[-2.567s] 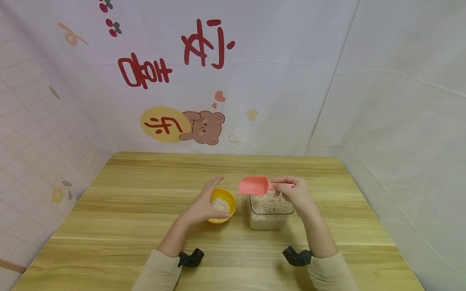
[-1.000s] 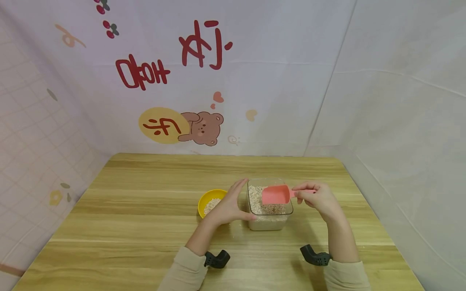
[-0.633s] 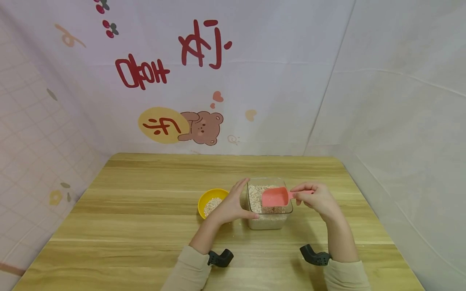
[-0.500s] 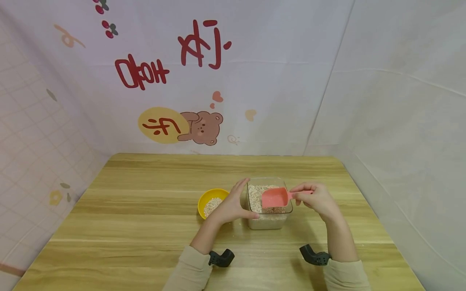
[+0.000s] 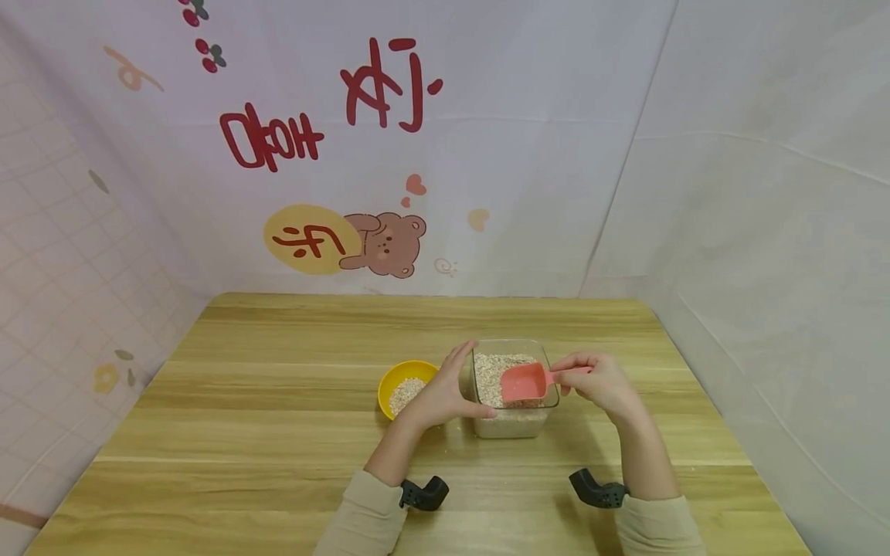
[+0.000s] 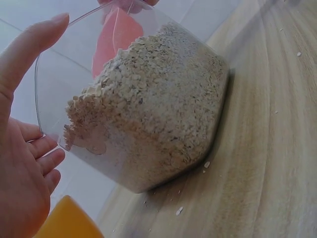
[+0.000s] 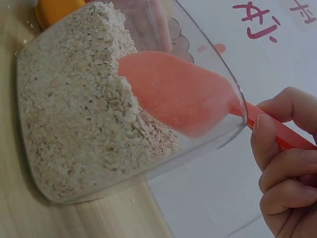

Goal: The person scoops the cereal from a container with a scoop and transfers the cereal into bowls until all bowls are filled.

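Observation:
A clear square container (image 5: pixel 511 427) holds a heap of rolled oats (image 6: pixel 158 99). Its left side is held by my left hand (image 5: pixel 439 398), thumb at the front wall and fingers towards the back; the left wrist view has the thumb by the rim. My right hand (image 5: pixel 603 384) pinches the handle of a pink scoop (image 5: pixel 524 383) between thumb and fingers. In the right wrist view the scoop (image 7: pixel 173 89) sits inside the rim, its front edge in the oats (image 7: pixel 84 104). Left of the container stands a yellow bowl (image 5: pixel 391 380) with some oats in it, partly hidden by my left hand.
A few stray oat flakes (image 6: pixel 179 210) lie on the wooden table (image 5: pixel 278 432) around the container. A white printed cloth (image 5: pixel 528 193) hangs behind the table and along both sides. Black mounts (image 5: pixel 426 494) sit on both wrists.
My left hand has moved right, from the yellow bowl to the container. The scoop has shifted right over the container, then lowered and tilted into the oats.

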Available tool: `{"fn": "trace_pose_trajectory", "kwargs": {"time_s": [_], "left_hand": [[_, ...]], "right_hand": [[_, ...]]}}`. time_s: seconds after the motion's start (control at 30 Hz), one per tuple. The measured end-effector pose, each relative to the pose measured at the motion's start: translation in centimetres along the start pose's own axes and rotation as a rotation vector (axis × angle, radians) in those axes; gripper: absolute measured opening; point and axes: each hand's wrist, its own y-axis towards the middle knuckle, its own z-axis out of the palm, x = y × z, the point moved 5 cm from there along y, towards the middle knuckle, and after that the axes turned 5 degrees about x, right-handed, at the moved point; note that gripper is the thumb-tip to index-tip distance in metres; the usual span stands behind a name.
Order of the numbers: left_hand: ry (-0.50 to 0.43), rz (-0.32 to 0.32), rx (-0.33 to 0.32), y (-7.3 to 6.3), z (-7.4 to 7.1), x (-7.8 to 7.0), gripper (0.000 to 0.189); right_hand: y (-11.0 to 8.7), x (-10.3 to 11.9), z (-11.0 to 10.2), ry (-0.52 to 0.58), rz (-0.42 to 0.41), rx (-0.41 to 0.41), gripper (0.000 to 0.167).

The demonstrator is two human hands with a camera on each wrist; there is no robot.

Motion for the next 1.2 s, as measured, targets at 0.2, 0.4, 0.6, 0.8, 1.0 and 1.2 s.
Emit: {"fn": "trace_pose_trajectory", "kwargs": {"time_s": [0.2, 0.4, 0.6, 0.8, 1.0, 1.2], "left_hand": [[-0.001, 0.001, -0.003, 0.0, 0.0, 0.2, 0.115], [-0.009, 0.003, 0.0, -0.1, 0.2, 0.3, 0.115], [-0.017, 0.005, 0.0, 0.0, 0.1, 0.2, 0.114], [-0.033, 0.014, 0.005, 0.0, 0.1, 0.2, 0.113], [-0.062, 0.018, 0.002, 0.0, 0.1, 0.3, 0.111], [-0.07, 0.021, -0.001, 0.1, 0.1, 0.2, 0.11]], "right_hand": [[0.1, 0.1, 0.4, 0.001, 0.026, 0.004, 0.017], [-0.1, 0.7, 1.0, -0.014, 0.036, 0.008, 0.017], [0.2, 0.5, 1.6, -0.036, 0.043, 0.005, 0.018], [0.4, 0.8, 2.5, -0.059, 0.047, 0.005, 0.017], [0.7, 0.6, 2.9, -0.065, 0.069, -0.009, 0.016], [1.0, 0.5, 3.3, -0.071, 0.078, -0.007, 0.018]]}}
